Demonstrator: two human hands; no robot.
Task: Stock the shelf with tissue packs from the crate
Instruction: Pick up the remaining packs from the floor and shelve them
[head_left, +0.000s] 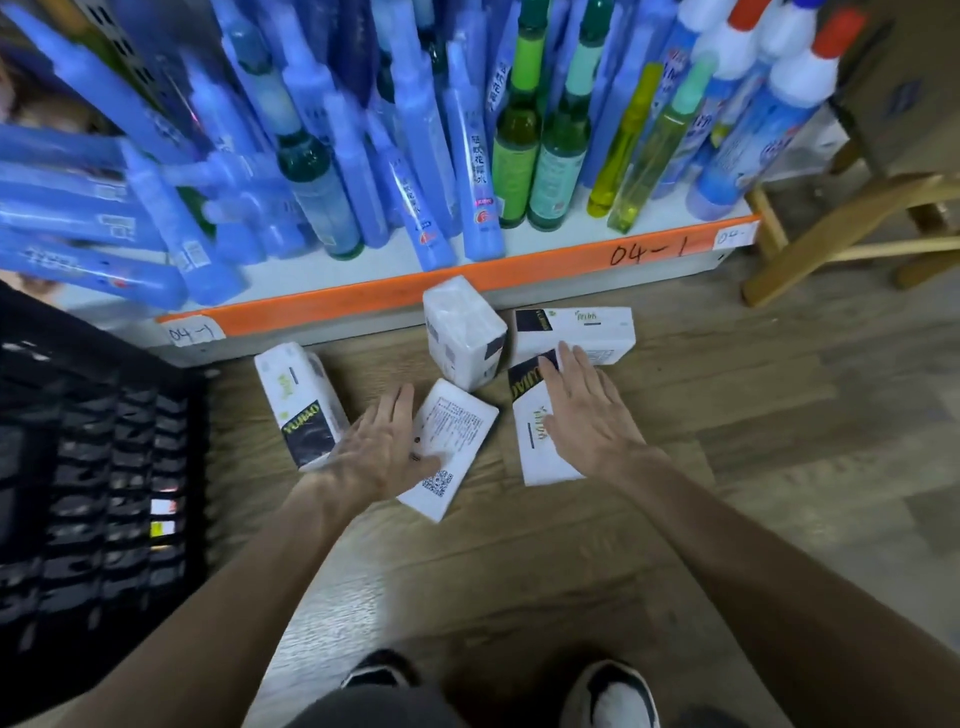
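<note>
Head: tissue pack (537, 447) lengthwise toward shelf (337, 312)

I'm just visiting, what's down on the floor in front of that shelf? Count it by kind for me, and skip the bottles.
Tissue packs: 5
Black crate: 1
Shoes: 2
Total: 8
</note>
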